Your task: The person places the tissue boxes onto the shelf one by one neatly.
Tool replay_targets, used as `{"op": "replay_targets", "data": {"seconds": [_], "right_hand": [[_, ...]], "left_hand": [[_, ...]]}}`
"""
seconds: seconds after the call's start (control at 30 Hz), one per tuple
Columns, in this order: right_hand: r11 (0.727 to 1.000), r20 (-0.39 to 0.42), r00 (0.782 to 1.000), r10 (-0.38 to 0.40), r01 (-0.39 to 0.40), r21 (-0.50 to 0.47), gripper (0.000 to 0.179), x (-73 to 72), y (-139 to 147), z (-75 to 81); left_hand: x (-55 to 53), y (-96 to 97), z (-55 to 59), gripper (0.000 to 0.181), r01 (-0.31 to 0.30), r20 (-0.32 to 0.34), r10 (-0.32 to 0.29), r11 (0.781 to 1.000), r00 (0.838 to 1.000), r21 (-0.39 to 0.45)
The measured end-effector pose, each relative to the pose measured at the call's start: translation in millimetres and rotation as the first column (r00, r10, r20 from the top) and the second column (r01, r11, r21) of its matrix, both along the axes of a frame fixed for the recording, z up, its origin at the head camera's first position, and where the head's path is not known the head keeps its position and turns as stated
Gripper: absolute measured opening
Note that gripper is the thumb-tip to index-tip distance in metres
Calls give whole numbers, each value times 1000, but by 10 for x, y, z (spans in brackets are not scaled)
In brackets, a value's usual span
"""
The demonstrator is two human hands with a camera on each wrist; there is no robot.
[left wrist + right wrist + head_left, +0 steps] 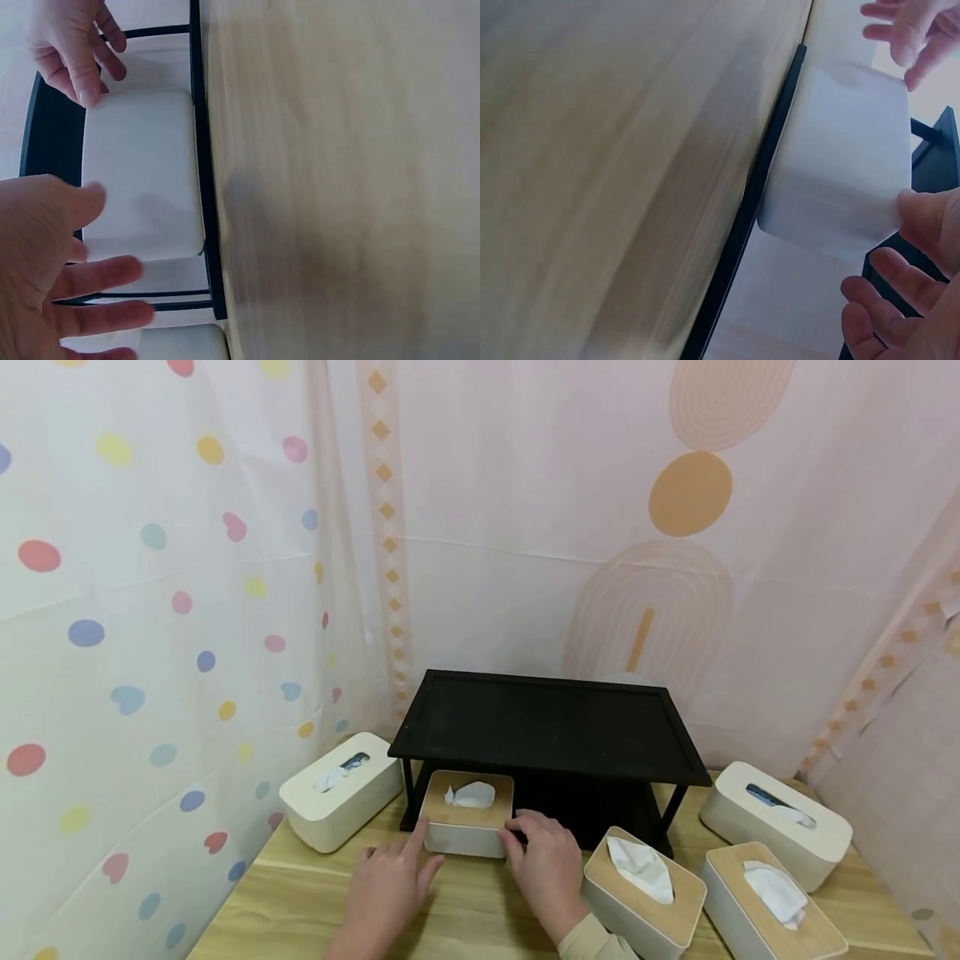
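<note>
A tissue box (467,837) with a wooden lid and a white tissue sits at the left end of the black two-tier rack (547,722), on its lower tier; its rear lies under the upper tier. My left hand (386,885) is at the box's left front corner, index finger extended to it and the other fingers spread. At the right front corner, my right hand (546,870) touches the box with its thumb, its fingers loosely bent alongside. Both wrist views show the box's plain white front (142,172) between the hands.
A white tissue box (337,793) stands left of the rack, another white one (780,827) to its right. Two wood-lidded tissue boxes, one nearer (637,918) and one farther right (750,910), stand at the front right of the wooden table (300,902). Patterned curtains hang behind.
</note>
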State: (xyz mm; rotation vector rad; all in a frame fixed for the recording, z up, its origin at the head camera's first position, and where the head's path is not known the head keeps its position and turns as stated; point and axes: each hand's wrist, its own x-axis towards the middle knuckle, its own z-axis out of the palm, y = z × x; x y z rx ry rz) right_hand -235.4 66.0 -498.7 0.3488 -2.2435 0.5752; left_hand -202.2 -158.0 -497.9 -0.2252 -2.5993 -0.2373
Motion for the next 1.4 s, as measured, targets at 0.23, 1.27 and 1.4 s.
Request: {"op": "replay_targets", "data": {"seconds": [0.23,1.27,1.4], "right_hand": [[997,55,998,13,-17,72,17,-25,-18,39],[977,412,911,31,-114,178,69,-111,-69,13],[979,401,915,32,-109,170,67,-125,-75,19]], "left_hand": [[-22,-12,-8,91,-11,120,12,1000,993,-12],[-388,-121,-5,106,-24,305,-6,995,952,96],[-409,-113,0,105,-31,306,-4,994,952,107]]}}
